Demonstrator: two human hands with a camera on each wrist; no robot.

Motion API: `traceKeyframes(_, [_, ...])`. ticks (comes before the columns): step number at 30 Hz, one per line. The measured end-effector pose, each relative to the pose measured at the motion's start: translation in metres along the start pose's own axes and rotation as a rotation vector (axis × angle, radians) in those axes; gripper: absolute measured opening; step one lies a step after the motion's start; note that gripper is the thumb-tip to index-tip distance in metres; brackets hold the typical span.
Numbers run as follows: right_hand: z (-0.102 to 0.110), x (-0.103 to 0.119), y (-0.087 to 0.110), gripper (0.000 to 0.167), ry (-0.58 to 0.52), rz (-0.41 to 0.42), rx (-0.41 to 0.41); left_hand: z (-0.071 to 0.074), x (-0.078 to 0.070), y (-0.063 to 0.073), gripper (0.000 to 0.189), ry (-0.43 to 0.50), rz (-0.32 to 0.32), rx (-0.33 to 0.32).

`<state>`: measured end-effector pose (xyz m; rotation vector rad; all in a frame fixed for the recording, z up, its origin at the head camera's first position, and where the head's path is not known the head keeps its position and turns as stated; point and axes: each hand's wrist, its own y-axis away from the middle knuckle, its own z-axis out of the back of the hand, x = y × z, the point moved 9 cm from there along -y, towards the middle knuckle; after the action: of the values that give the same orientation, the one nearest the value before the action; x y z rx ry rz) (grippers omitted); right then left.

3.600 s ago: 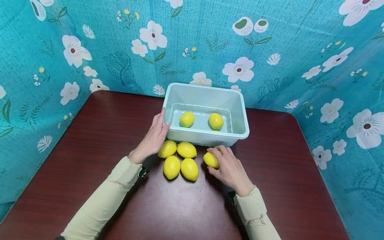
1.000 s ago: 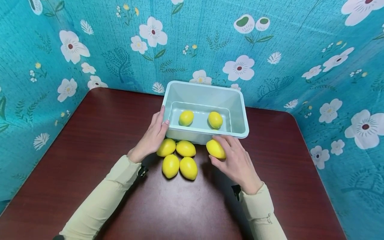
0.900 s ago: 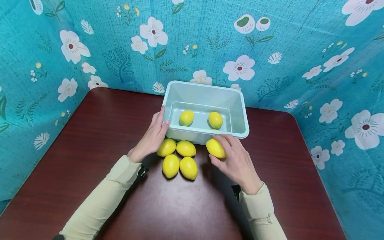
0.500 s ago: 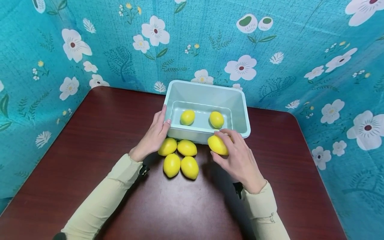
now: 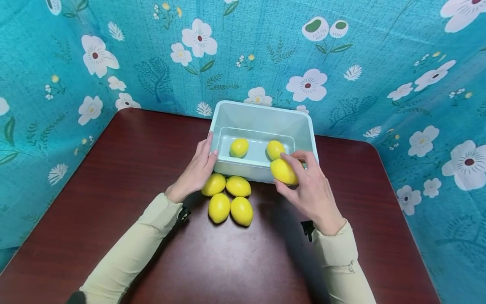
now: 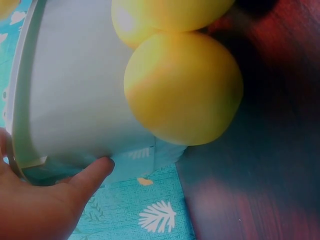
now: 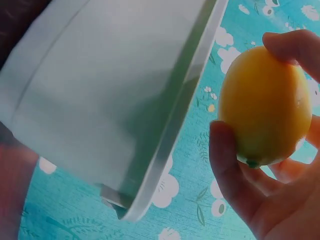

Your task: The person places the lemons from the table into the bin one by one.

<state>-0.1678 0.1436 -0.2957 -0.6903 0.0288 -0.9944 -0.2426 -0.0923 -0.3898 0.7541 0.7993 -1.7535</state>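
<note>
A pale blue-grey plastic bin [image 5: 243, 169] stands near the back of the table, two lemons visible inside, one on the left [image 5: 239, 147] and one on the right [image 5: 275, 149]. My right hand [image 5: 313, 192] pinches another lemon [image 5: 284, 171] between thumb and fingers, raised over the bin's front rim toward the right. In the right wrist view this held lemon [image 7: 265, 107] appears beside the bin's rim [image 7: 170, 130]. My left hand [image 5: 195, 171] rests with straight fingers along the bin's left side, its thumb [image 6: 95, 172] at the front left corner. Several lemons [image 5: 238, 186] lie before the bin.
The dark reddish-brown table [image 5: 228, 261] carries everything. A turquoise floral cloth [image 5: 258, 55] hangs behind the bin and along both sides. The lemons on the table sit close together, near my left wrist; one lemon [image 6: 185, 87] is large in the left wrist view.
My right hand has picked up a lemon from the table in front of the bin and lifted it forward and slightly right to the front rim. The left hand has stayed on the bin.
</note>
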Motion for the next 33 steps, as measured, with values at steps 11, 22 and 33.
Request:
traceKeyframes(11, [0.004,-0.011,-0.002,0.060,0.073,-0.059,0.001,0.000,0.000,0.000,0.062,-0.006,-0.001,0.002])
traceKeyframes(22, [0.012,-0.024,-0.011,0.056,0.098,-0.130,-0.059,0.000,-0.001,-0.001,0.061,-0.005,0.000,0.002])
traceKeyframes(33, [0.005,-0.041,-0.017,0.055,0.045,-0.208,-0.027,0.001,-0.003,0.000,0.061,-0.008,0.000,0.002])
